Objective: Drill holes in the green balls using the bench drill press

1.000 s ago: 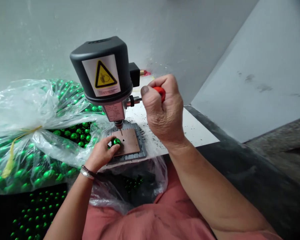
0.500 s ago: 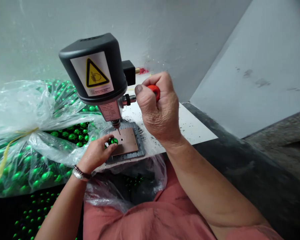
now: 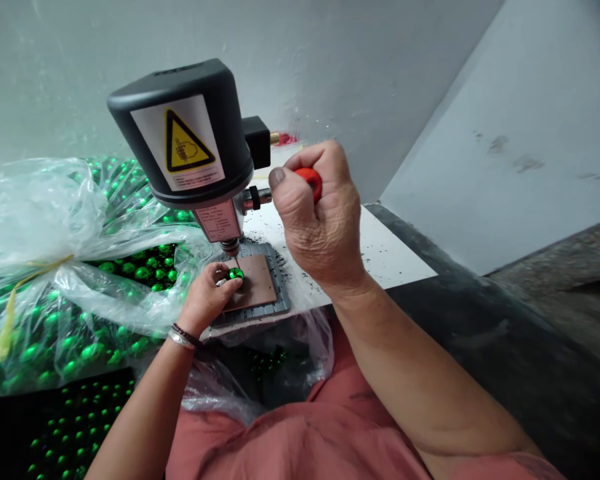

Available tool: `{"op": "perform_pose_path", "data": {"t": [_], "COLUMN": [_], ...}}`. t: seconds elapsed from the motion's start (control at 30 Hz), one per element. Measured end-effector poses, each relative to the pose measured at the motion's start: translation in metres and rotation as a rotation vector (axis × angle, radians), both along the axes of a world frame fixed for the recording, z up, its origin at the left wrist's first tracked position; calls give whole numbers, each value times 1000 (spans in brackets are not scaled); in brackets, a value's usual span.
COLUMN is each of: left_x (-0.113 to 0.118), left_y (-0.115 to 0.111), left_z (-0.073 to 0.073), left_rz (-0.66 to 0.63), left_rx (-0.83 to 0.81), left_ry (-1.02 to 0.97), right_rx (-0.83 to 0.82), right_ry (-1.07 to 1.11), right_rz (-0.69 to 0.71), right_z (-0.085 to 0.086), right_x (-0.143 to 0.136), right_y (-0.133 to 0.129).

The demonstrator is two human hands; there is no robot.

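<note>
A small drill press with a black motor housing [image 3: 180,133] stands on the white table, its thin bit [image 3: 237,262] pointing down. Right under the bit is a shiny green ball [image 3: 236,274], pinched between the thumb and fingers of my left hand [image 3: 210,293]. The ball rests on a brown board [image 3: 257,283], which lies on the grey slotted base [image 3: 283,301]. My right hand [image 3: 320,213] is wrapped round the red knob [image 3: 311,181] of the press lever, to the right of the housing.
Clear plastic bags [image 3: 80,293] of green balls lie at the left. More green balls [image 3: 75,427] are at the lower left. Dark shavings dot the white table [image 3: 395,260]. A wall [image 3: 330,67] rises behind. Clear plastic [image 3: 320,347] hangs at the front edge.
My left hand has moved right and slightly up, bringing the green ball over the hole in the board, under the bit. My right hand has stayed on the lever knob.
</note>
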State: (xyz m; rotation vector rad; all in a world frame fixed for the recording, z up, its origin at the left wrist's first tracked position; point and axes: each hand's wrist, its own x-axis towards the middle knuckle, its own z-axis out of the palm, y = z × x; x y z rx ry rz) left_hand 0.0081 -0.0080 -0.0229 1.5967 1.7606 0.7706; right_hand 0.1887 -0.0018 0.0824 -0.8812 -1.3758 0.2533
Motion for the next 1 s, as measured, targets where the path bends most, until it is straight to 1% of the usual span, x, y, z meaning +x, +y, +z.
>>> {"op": "perform_pose_path", "data": {"t": [0.2, 0.5, 0.6, 0.73, 0.9, 1.0], "left_x": [5, 6, 7, 11, 15, 16], "left_y": [0, 9, 10, 8, 6, 6], "left_z": [0, 0, 1, 4, 9, 9], "left_rz": [-16, -40, -41, -62, -64, -62], "left_rx": [27, -51, -58, -43, -52, -47], "left_ry": [213, 282, 294, 319, 350, 347], "right_rx": [-27, -10, -7, 26, 48, 68], "right_ry": [-10, -1, -21, -68, -118, -129], "right_rz": [15, 28, -13, -85, -133, -155], "right_z": [-1, -1, -3, -11, -21, -25], "right_x": [1, 1, 1, 2, 3, 3], "right_y": [-1, -2, -4, -10, -16, -16]}}
